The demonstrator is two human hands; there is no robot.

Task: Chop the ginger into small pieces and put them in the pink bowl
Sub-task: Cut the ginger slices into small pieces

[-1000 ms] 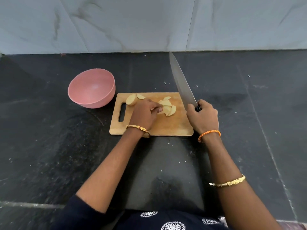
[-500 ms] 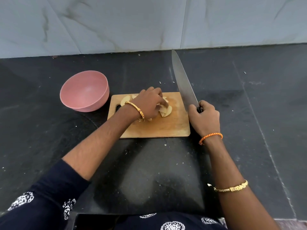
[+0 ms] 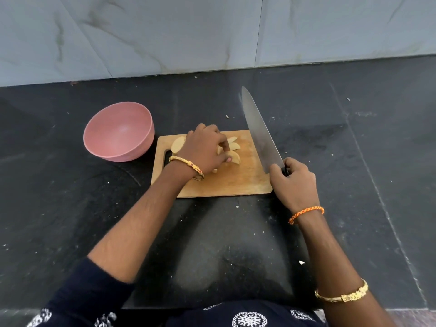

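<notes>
A wooden cutting board (image 3: pixel 236 182) lies on the black counter. Several pale ginger slices (image 3: pixel 234 147) lie on its far half, and a bigger ginger piece (image 3: pixel 177 144) sits near the board's handle hole. My left hand (image 3: pixel 207 149) is curled over the slices, its fingertips pinching some of them. My right hand (image 3: pixel 293 182) grips the handle of a large knife (image 3: pixel 259 131) at the board's right edge, the blade raised and pointing away from me. The pink bowl (image 3: pixel 119 131) stands left of the board with nothing visible inside.
A grey marble wall (image 3: pixel 212 31) rises behind the black counter (image 3: pixel 354 149). Small ginger crumbs are scattered on the counter around the board. My dark patterned clothing fills the bottom edge.
My left hand has turned from flat on the board to curled over the slices, gathering them. The knife has stayed raised at the right edge.
</notes>
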